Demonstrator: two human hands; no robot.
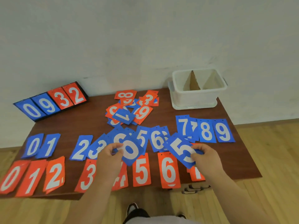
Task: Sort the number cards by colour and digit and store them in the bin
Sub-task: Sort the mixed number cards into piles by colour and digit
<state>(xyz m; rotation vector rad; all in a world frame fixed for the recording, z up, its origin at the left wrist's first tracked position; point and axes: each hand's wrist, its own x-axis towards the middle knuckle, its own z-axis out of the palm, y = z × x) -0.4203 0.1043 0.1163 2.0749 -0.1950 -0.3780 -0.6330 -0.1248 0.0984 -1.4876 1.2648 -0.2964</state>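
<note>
Blue row (206,132) across the middle, flat, from 0 at left to 9 at right, some overlapping. Red row (141,171) nearest, flat, 0 to 7. Mixed heap (129,109) of red and blue behind, unsorted. Blue 5 (181,151) tilted, pinched in right hand (205,157). Another blue card (131,152), digit partly covered, pinched in left hand (110,152). White bin (194,99) far right, upright, cardboard dividers (191,83) inside.

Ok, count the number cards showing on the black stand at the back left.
4, side by side from left: blue 0, blue 9, red 3, red 2. More may hang hidden behind them.
</note>
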